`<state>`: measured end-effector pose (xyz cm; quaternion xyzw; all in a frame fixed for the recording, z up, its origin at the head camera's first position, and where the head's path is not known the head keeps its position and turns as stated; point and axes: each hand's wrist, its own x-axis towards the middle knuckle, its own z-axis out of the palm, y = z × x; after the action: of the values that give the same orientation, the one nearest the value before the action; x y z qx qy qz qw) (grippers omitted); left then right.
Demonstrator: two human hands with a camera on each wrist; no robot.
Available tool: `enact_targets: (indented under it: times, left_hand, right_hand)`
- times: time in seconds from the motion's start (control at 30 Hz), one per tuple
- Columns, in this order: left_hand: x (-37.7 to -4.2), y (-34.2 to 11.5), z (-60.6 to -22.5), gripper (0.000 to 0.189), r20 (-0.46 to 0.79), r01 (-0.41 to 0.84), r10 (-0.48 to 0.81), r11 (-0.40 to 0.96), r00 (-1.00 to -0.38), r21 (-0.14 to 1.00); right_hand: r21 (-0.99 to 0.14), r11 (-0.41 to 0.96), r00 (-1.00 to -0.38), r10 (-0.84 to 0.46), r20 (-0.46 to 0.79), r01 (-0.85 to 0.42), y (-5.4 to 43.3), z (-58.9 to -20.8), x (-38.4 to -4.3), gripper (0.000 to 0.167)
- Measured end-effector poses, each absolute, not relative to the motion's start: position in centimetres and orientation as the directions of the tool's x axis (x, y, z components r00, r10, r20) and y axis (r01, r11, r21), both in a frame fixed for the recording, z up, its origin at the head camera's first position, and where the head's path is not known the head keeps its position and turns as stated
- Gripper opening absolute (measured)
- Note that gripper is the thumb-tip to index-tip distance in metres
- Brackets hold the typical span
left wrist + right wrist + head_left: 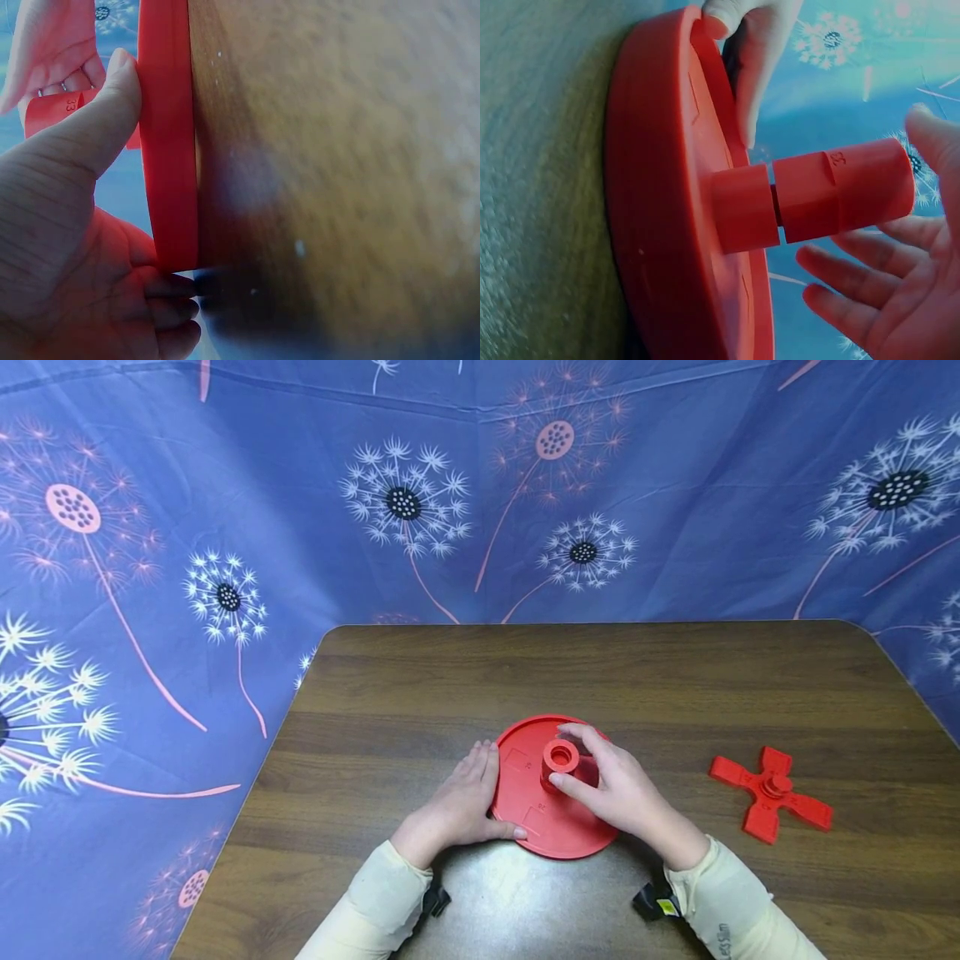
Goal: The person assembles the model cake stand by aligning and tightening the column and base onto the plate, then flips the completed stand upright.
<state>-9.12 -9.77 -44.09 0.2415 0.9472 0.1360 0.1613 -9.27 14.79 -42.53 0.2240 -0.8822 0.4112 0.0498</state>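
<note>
A round red disc [525, 760] with a raised rim lies on the table. From its middle rises a red post [744, 210], topped by a hollow red cylinder [840, 191] marked 33; a narrow gap shows between the two. My left hand [467, 793] rests against the disc's left rim, fingers straight along the side and thumb over the front edge. Around the cylinder, my right hand [621, 785] is spread, with thumb and index finger on either side. In the right wrist view the thumb stands apart from the cylinder; index finger contact is partly hidden.
A red cross-shaped piece [772, 787] with a round hub lies to the right on the brown wooden table [450, 668]. Behind the table hangs a blue dandelion-print cloth [480, 527]. Black wrist devices [654, 903] sit under both cuffs.
</note>
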Motion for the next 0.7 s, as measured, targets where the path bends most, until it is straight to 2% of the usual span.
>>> enact_targets:
  times: [0.33, 0.57, 0.7]
  left_hand:
    - [-9.2, -9.8, -44.1, 0.120, -0.244, 0.415, 0.503, 0.846, -0.829, 0.334]
    - [-9.1, -9.8, -44.1, 0.120, -0.238, 0.420, 0.508, 0.843, -0.828, 0.337]
    - [-9.1, -9.8, -44.1, 0.120, -0.237, 0.421, 0.507, 0.844, -0.829, 0.333]
  right_hand:
    - [-0.803, 0.338, -0.818, -0.496, 0.291, -0.491, 15.6, -42.4, -10.0, 0.057]
    - [-0.784, 0.405, -0.838, -0.483, 0.255, -0.471, 16.0, -42.3, -10.1, 0.048]
    - [-0.801, 0.396, -0.853, -0.457, 0.253, -0.450, 15.9, -42.5, -10.1, 0.044]
